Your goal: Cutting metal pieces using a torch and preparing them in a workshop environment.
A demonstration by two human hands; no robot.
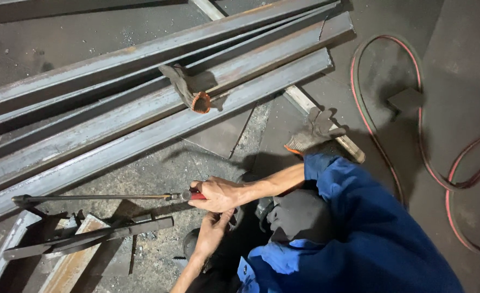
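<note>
My right hand grips the red handle of a long thin cutting torch. Its dark rod runs left to a tip near the lowest steel bar. My left hand comes up from below, and its fingers curl around the rear of the same handle, just under my right hand. My blue sleeve and a dark knee fill the lower right. Both hands are bare.
Several long rusty steel bars lie slanted across the floor. One work glove rests on them, and another glove lies on the floor by a wooden strip. Red hoses loop at the right. Short steel pieces lie at lower left.
</note>
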